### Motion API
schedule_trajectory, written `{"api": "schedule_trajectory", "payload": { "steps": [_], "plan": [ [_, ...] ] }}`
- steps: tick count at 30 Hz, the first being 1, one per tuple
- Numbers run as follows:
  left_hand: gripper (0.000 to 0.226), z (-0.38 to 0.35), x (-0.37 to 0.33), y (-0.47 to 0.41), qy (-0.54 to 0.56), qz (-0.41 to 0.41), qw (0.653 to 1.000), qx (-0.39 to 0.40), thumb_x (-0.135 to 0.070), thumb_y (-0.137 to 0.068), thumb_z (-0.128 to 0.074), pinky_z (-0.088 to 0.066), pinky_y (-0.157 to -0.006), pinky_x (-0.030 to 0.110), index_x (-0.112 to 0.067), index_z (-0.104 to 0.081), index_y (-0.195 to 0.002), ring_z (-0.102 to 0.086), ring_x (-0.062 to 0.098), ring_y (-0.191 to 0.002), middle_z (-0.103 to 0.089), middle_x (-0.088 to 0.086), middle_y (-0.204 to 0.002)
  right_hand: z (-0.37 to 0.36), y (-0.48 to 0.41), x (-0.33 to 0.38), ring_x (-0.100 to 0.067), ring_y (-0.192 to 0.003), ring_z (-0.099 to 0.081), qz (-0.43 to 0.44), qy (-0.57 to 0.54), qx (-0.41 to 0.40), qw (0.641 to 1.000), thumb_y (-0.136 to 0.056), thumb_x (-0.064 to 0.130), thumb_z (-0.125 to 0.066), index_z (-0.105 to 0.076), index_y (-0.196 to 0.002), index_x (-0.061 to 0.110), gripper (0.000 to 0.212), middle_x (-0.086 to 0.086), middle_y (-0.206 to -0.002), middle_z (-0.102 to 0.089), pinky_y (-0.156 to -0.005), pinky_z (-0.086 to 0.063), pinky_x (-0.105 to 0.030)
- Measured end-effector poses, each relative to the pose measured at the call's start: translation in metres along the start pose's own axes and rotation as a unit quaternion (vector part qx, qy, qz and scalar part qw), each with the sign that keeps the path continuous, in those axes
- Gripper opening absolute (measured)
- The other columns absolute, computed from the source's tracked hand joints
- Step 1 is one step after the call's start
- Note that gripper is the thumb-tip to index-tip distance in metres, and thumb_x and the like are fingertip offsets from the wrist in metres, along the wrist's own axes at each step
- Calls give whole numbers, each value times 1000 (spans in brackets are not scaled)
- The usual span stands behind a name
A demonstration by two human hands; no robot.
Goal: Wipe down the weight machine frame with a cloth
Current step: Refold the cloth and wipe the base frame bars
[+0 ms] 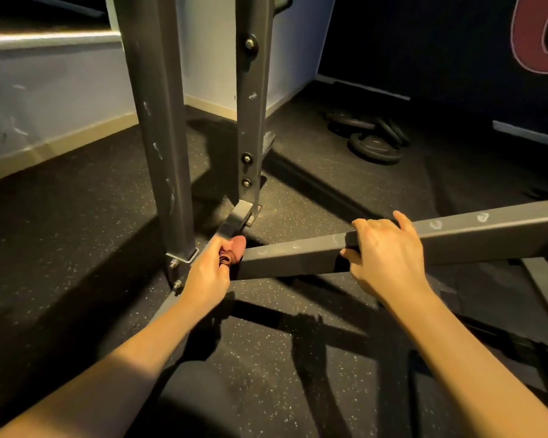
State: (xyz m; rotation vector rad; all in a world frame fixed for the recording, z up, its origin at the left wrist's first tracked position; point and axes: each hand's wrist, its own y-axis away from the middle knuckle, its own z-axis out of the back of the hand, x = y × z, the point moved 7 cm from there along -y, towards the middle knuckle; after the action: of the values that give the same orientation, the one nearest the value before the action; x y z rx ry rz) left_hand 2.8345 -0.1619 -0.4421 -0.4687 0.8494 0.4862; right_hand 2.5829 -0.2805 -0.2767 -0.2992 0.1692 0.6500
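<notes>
Left hand (208, 273) fingers clamp cloth (233, 252); right hand (386, 251) fingers wrap frame bar (298, 256).

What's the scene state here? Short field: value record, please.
left hand: grips a bunched reddish cloth against the low frame bar
right hand: grip around the slanted beam
uprights: two grey posts, bolted at the base
floor: dark speckled rubber
background: weight plates lying near the wall
</notes>
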Motion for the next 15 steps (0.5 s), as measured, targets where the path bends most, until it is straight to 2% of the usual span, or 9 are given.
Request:
{"api": "schedule_trajectory", "payload": {
  "steps": [2,4,6,8,11,14,15],
  "plan": [
    [49,-4,8,1,3,-13,1000,-4,2,-89,-61,-48,-92,35,-31,-47,-122,-60,21,-105,-62,-2,-116,-1,0,-1,-17,-117,-61,-9,-5,4,1000,-94,50,-62,-60,-126,23,42,6,-113,-70,-123,-21,-42],
    [53,-9,3,-2,11,-26,1000,-4,-17,-86,-78,-46,-98,30,-27,-56,-133,-58,13,-113,-63,-7,-125,-1,0,-1,-17,-117,-61,-12,-7,2,1000,-94,51,-62,-60,-127,23,43,6,-114,-70,-123,-22,-41],
    [52,-12,-7,-7,33,-34,999,-26,-35,-82,-85,-45,-99,24,-25,-67,-129,-58,4,-111,-65,-14,-124,0,0,-1,-16,-117,-61,-10,-5,-6,1000,-94,51,-62,-61,-127,23,43,6,-114,-70,-123,-21,-41],
    [42,-11,-14,-9,27,-62,996,-51,-31,-84,-84,-47,-102,25,-20,-74,-123,-60,3,-111,-67,-13,-124,0,1,-1,-16,-118,-61,-8,-5,-10,1000,-94,52,-62,-61,-128,23,44,6,-116,-70,-124,-20,-41],
    [36,-2,-2,-9,-13,-92,995,-33,-9,-87,-77,-46,-110,29,-17,-75,-122,-61,5,-116,-69,-8,-126,0,2,-1,-16,-118,-61,-5,0,-8,1000,-94,52,-62,-62,-127,23,44,6,-116,-70,-124,-19,-41],
    [36,14,25,-10,-16,-9,998,-53,0,-87,-73,-43,-107,24,-14,-75,-121,-67,16,-115,-73,-1,-121,0,2,0,-16,-118,-61,-8,-1,-3,1000,-94,52,-61,-62,-125,24,42,7,-115,-69,-124,-18,-40],
    [36,13,24,-9,-3,11,998,-65,1,-88,-72,-41,-106,20,-14,-75,-121,-67,14,-114,-73,-3,-121,0,2,0,-16,-118,-60,-9,-1,-2,1000,-94,52,-61,-62,-125,24,42,7,-116,-69,-124,-18,-40]
  ]
}}
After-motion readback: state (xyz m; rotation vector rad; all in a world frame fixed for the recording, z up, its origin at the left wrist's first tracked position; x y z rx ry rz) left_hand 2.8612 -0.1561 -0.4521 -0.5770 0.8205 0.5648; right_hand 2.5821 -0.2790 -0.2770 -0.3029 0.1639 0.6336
